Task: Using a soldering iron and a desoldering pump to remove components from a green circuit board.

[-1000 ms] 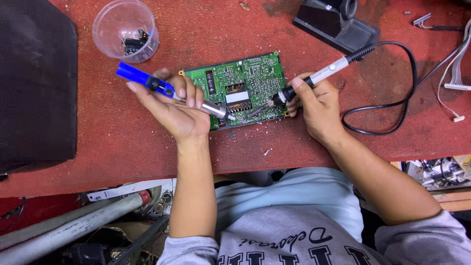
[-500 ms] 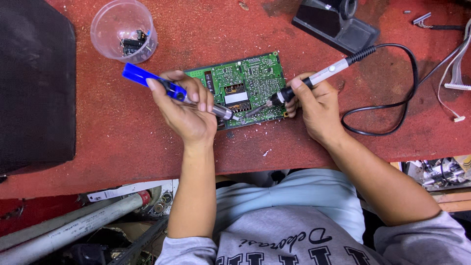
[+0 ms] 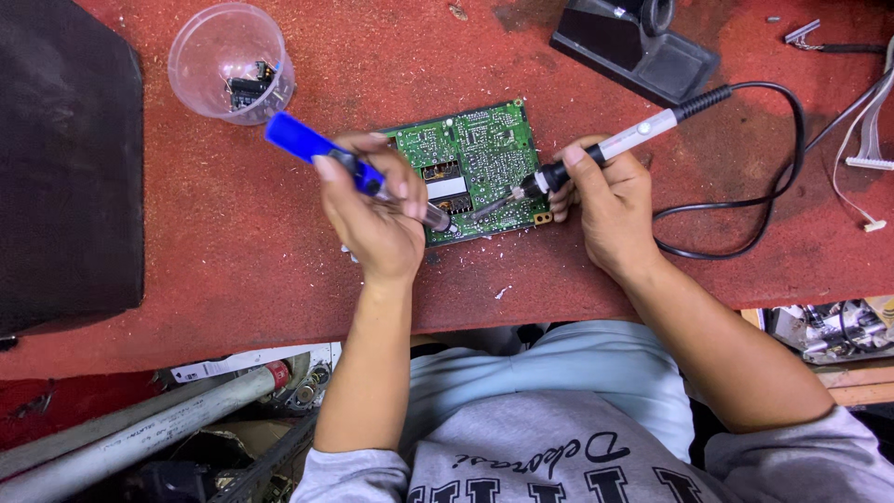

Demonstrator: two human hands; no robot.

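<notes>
left hand [image 3: 372, 219] gripping the blue solder sucker [image 3: 349, 168], right hand [image 3: 605, 200] clamped on the soldering iron [image 3: 596, 154] — lingering heat could lift a pad on the green circuit board [image 3: 470, 154].

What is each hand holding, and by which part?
The left hand grips a blue pump tool around its middle. The right hand holds a soldering iron by its handle near the tip, over the circuit board.

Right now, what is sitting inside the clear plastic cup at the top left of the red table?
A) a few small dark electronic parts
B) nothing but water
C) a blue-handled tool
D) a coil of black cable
A: the clear plastic cup holds a few small dark electronic parts at its bottom, while the blue-handled tool is in the left hand, over the green circuit board.
</notes>
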